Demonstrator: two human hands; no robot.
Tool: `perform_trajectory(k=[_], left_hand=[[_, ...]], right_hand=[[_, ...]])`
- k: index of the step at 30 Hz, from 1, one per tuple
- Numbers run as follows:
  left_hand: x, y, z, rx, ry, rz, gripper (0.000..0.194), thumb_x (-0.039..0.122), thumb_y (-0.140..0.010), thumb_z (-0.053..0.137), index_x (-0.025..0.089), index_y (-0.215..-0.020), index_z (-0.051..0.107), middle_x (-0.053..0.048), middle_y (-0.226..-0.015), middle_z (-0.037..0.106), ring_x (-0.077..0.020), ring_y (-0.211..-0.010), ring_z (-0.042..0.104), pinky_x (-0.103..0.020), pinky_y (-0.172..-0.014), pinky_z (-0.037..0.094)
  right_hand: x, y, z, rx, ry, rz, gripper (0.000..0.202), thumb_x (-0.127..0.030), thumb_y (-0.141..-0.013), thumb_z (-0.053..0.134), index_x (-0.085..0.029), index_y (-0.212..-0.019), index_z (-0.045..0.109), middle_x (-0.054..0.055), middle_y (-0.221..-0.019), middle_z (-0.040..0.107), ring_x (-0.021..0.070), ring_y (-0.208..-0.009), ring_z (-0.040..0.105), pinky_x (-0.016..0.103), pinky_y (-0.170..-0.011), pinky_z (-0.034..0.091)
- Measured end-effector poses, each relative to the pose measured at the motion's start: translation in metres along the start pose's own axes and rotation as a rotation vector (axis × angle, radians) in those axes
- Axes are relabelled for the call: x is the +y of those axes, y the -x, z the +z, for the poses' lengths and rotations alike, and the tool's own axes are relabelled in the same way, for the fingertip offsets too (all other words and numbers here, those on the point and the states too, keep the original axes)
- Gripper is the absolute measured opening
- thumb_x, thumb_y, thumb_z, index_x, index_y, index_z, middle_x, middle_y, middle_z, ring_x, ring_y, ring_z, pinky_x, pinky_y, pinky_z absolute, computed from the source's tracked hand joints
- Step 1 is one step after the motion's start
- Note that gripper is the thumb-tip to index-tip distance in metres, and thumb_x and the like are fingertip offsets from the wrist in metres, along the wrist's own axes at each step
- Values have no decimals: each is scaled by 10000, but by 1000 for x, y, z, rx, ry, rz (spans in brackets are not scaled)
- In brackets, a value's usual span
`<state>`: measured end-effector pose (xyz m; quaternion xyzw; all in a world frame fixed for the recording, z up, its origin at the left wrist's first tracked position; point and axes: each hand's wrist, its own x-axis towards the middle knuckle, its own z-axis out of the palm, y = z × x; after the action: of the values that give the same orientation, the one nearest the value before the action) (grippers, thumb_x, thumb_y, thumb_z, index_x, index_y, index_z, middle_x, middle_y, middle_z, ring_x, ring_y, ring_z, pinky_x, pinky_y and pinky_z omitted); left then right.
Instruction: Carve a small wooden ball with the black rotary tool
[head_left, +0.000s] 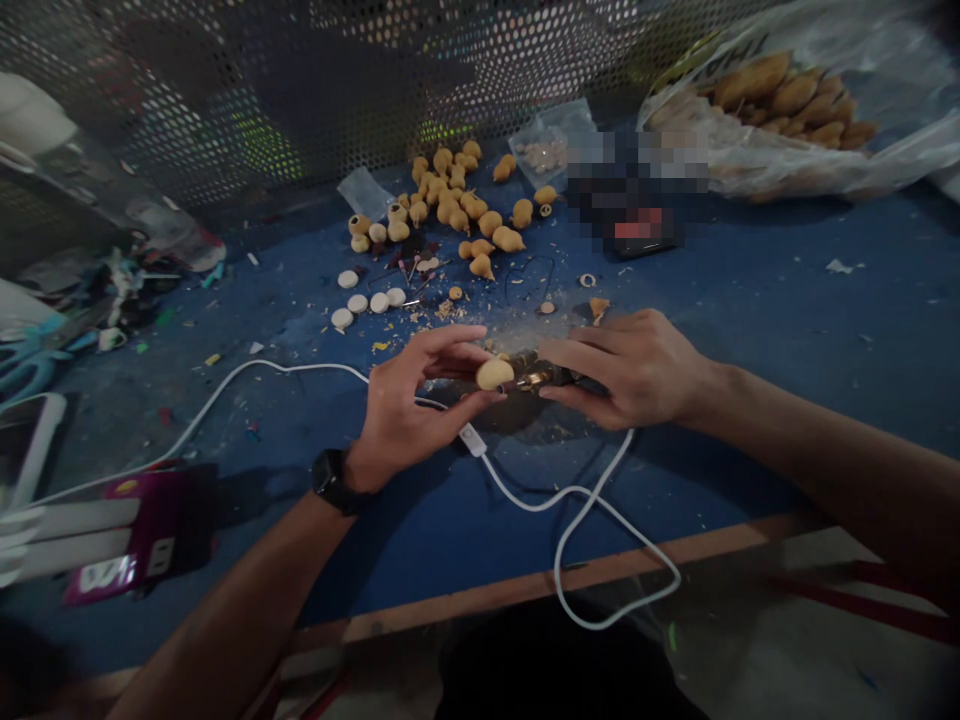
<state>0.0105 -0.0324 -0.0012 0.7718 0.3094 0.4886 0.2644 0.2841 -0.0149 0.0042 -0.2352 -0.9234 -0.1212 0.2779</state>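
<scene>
Small gourd (495, 376): where exactly is it?

At the fingertips of the left hand (412, 400), above the worktop (390, 555), with its pale rounded side showing.

And how is that hand set?

It's pinching: thumb below, fingers curled over the far side. The right hand (637, 370) is closed round a dark, brass-tipped tool (534, 379) pointing at the left hand. Whether the tip touches the shell, I can't tell.

How would you expect the gourd to handle?

Light, I'd guess, and stiff like a dry shell. It could crack if squeezed hard, and fine dust might make the skin slippery.

So where to hold it?

Round its fullest part, I'd say, with the pads kept clear of the side facing the tool.

What else is close?

More gourds (450, 208) lie beyond both hands, white discs (380, 302) just past the left one, and a white cable (532, 508) runs on their near side.
</scene>
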Motion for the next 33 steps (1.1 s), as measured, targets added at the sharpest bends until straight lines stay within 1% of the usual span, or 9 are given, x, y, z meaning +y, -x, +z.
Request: perform_trajectory(k=[4, 7, 11, 15, 18, 23, 28, 33], left_hand=[[0, 0, 0, -22, 1, 7, 615, 353, -791, 940, 226, -1317, 648, -45, -1021, 845, -185, -894, 844, -251, -842, 714], [0, 0, 0, -13, 8, 17, 605, 325, -795, 938, 235, -1317, 645, -36, -1023, 841, -181, -899, 843, -248, -844, 714], [0, 0, 0, -21, -10, 17, 594, 311, -813, 924, 237, -1324, 629, -40, -1035, 839, -186, -914, 842, -256, -838, 719], [-1, 1, 1, -22, -1, 19, 592, 214, -808, 914, 240, -1324, 625, -34, -1049, 831, -175, -921, 840, -240, -852, 711], [-1, 1, 1, -32, 3, 25, 621, 173, -794, 912, 247, -1338, 620, -34, -1070, 828, -180, -937, 839, -239, -854, 710], [0, 1, 0, -41, -1, 23, 543, 179, -843, 866, 244, -1324, 622, -39, -1057, 829, -177, -930, 838, -245, -849, 711], [-1, 0, 0, -66, -21, 31, 593, 195, -830, 884, 244, -1347, 597, -46, -1086, 827, -183, -956, 835, -251, -843, 712], [-1, 2, 0, -50, -32, 10, 568, 221, -836, 881, 241, -1330, 603, -41, -1068, 827, -181, -945, 836, -242, -836, 709]], right_hand=[[1, 2, 2, 22, -13, 44, 299, -413, -1076, 540, -158, -1114, 690, 37, -753, 740, 167, -573, 628, 305, -532, 333], [1, 3, 3, -7, -10, 33, 286, -420, -1067, 545, -179, -1079, 698, 43, -767, 748, 173, -590, 633, 307, -540, 329], [1, 3, 3, -30, -13, 59, 296, -423, -1073, 531, -185, -1126, 699, 36, -764, 745, 171, -597, 628, 303, -550, 331], [1, 3, 2, -39, -21, 31, 301, -435, -1072, 545, -180, -1091, 704, 39, -766, 742, 169, -600, 622, 306, -555, 323], [1, 3, 3, -22, -19, 51, 293, -417, -1077, 536, -177, -1120, 700, 34, -761, 737, 165, -594, 613, 301, -552, 323], [1, 3, 3, -47, -5, 15, 295, -434, -1073, 548, -179, -1103, 693, 35, -784, 742, 162, -602, 615, 292, -561, 309], [0, 1, 2, 2, -15, 53, 286, -396, -1072, 552, -153, -1126, 693, 43, -766, 739, 170, -600, 622, 309, -560, 328], [0, 2, 3, -24, -14, -6, 301, -430, -1073, 553, -166, -1094, 696, 51, -807, 759, 169, -602, 629, 313, -559, 323]])
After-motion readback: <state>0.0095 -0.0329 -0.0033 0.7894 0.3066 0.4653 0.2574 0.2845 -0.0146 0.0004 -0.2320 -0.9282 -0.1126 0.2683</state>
